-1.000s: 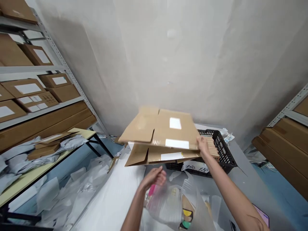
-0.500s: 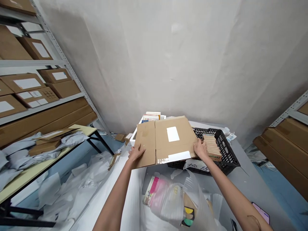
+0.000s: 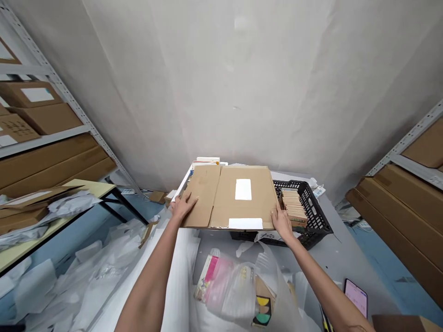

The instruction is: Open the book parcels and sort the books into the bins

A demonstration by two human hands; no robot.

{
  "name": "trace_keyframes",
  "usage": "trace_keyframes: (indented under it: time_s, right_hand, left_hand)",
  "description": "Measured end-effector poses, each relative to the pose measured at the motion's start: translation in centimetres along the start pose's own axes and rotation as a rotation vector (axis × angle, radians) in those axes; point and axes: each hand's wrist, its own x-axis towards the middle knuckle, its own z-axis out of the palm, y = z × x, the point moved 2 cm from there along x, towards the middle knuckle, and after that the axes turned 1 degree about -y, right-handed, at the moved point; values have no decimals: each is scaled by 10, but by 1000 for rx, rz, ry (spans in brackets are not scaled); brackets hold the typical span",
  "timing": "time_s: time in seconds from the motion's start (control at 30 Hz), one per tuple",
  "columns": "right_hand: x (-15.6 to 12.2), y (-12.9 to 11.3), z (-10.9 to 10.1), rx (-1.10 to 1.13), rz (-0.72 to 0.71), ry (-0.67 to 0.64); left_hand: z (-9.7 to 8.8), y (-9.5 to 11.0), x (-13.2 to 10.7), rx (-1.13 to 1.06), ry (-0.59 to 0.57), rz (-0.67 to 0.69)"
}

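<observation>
A flattened cardboard box [image 3: 226, 198] with two white labels spans the space between my hands. My left hand [image 3: 182, 207] grips its left edge, thumb and fingers on the top face. At the lower right edge my right hand [image 3: 281, 220] is closed on the board, some fingers hidden beneath it. Under and behind the cardboard stand a white bin [image 3: 185, 181] holding books and a black plastic crate [image 3: 316, 207] with a row of thin books or cards [image 3: 293, 205]. Nearer to me lie bubble-wrapped items [image 3: 228, 286] with colourful covers, partly under clear plastic wrap.
A phone [image 3: 356, 297] lies at the right of the grey table [image 3: 332, 258], with a brown box [image 3: 398, 323] at its near edge. White foam wrap [image 3: 173, 281] runs along the left. Shelves with cartons [image 3: 44, 117] and a yellow-topped table [image 3: 97, 186] stand left; long cartons [image 3: 398, 216] right.
The cardboard has come level, its lower edge now straight, with both hands still on it. My view has turned slightly right, bringing the phone and a brown box further into sight.
</observation>
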Motion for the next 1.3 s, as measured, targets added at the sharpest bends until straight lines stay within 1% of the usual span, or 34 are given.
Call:
trace_keyframes:
  time_s: [0.1,0.17,0.23,0.33,0.43,0.53,0.6,0.67,0.7,0.73,0.77,0.8,0.83,0.9,0.97,1.03,1.07,1.1,1.17,1.23,1.27,1.3]
  right_hand:
    - [-5,-8,5,35,-1,-59]
    - [-9,-14,0,37,-3,-80]
    - [-13,-19,-13,26,-18,-59]
    - [-19,-22,-39,17,-62,46]
    - [-30,-18,-59,68,-130,168]
    - [-56,-6,-65,155,-236,266]
    - [-83,7,-67,208,-306,344]
    - [-117,26,-70,251,-327,414]
    - [-135,39,-73,264,-316,441]
    - [-153,54,-77,268,-285,463]
    - [-172,72,-83,262,-238,485]
    - [-190,93,-90,246,-178,511]
    - [-209,117,-98,220,-110,540]
    - [-244,171,-115,141,44,595]
    - [-276,230,-130,35,209,643]
    - [-301,288,-138,-77,404,664]
    - [-310,315,-139,-121,511,649]
    - [-317,340,-138,-146,615,604]
    - [-325,382,-130,-110,793,425]
    - [-328,412,-119,-5,896,232]
    - [-329,423,-114,45,922,165]
    - [-330,431,-110,81,937,125]
  left_hand:
    - [-7,0,15,46,28,10]
    - [-6,3,18,120,-1,-3]
    - [-2,8,14,192,-19,-4]
    - [-1,19,-1,245,36,84]
    - [-7,32,-20,234,94,182]
    - [-19,47,-47,174,148,243]
    - [-23,63,-76,99,202,318]
    - [-17,85,-116,-17,257,438]
    - [-9,99,-141,-94,267,511]
    - [2,113,-168,-181,254,583]
    - [18,128,-198,-279,206,658]
    - [36,144,-230,-385,122,726]
    - [58,159,-263,-492,10,774]
    - [106,187,-332,-651,-268,790]
    - [153,210,-399,-712,-559,760]
    - [194,228,-461,-701,-786,747]
    - [210,235,-488,-683,-881,739]
    - [224,242,-511,-660,-969,724]
    - [245,253,-548,-627,-1090,700]
    - [260,262,-571,-627,-1172,653]
    - [266,265,-578,-641,-1213,613]
    - [272,267,-585,-661,-1257,563]
